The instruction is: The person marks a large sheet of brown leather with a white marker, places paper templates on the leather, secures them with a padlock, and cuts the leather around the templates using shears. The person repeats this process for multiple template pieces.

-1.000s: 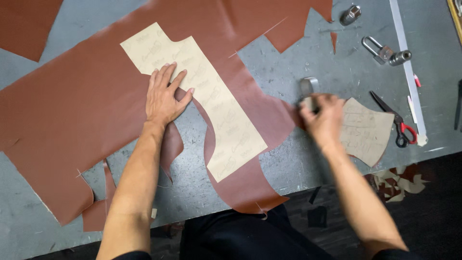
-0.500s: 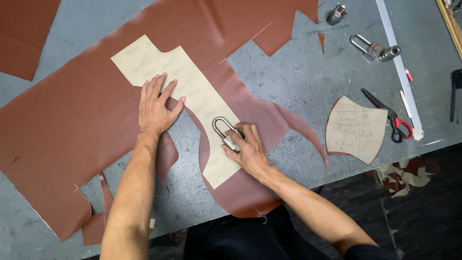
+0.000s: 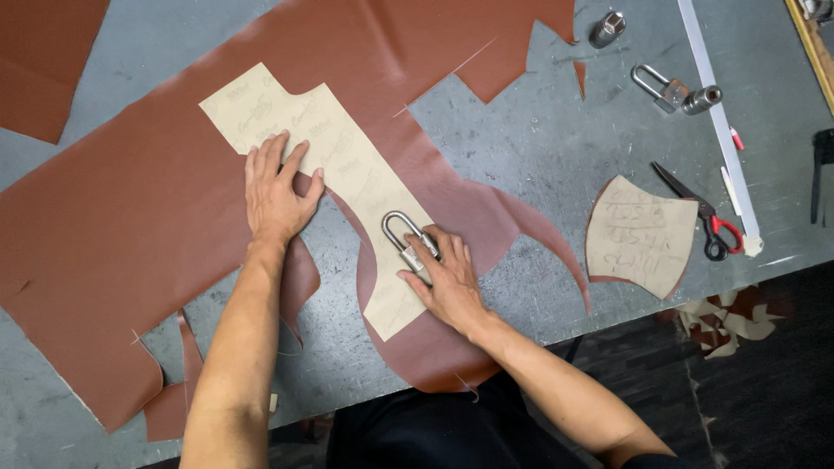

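Our left hand lies flat, fingers spread, pressing the paper pattern onto brown leather. Our right hand closes its grip on a padlock resting on that pattern.

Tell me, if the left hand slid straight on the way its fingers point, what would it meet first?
The left hand lies flat, fingers pointing up the long cream paper pattern. Going on, it would probably cross the rest of that pattern, then its upper edge and the brown leather sheet beyond. Nothing else seems to lie in that line.
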A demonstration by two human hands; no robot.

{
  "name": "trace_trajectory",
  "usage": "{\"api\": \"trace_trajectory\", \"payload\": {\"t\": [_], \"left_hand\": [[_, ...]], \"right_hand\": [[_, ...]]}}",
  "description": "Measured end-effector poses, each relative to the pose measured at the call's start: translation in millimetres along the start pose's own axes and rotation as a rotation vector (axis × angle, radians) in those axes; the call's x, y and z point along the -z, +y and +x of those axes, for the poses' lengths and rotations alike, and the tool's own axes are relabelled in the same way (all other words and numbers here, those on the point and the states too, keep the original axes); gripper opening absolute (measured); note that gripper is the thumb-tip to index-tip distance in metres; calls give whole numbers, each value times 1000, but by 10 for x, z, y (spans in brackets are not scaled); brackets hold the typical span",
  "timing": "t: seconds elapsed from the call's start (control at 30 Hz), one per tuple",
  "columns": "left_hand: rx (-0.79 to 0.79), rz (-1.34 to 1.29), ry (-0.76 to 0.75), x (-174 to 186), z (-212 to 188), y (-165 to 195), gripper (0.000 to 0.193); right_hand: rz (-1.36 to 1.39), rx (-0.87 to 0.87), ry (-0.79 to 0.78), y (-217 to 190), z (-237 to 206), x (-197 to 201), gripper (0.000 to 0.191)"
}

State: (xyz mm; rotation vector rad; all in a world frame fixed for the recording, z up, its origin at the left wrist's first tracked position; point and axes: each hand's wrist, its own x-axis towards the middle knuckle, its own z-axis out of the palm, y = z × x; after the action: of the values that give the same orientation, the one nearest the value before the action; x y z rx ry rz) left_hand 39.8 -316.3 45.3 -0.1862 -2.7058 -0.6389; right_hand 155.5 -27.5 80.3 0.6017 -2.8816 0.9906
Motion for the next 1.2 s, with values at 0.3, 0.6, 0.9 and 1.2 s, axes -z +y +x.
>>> {"api": "trace_trajectory", "payload": {"t": [0.3,0.6,0.9,1.2], "left_hand": [[38,-16,19,1,3,-9,44],[29,-3,23,35,33,20,44],[25,8,40,61,65,48,41],[39,20,40,18,81,25,39]], "right_hand": [[377,-246,-118,269,164,264,67],[-262,-67,231,1915,871,1438,35],[-878,-226,273,2666,1208,2311,63],[-586,-401,209,2785,1139,2297,58]]}}
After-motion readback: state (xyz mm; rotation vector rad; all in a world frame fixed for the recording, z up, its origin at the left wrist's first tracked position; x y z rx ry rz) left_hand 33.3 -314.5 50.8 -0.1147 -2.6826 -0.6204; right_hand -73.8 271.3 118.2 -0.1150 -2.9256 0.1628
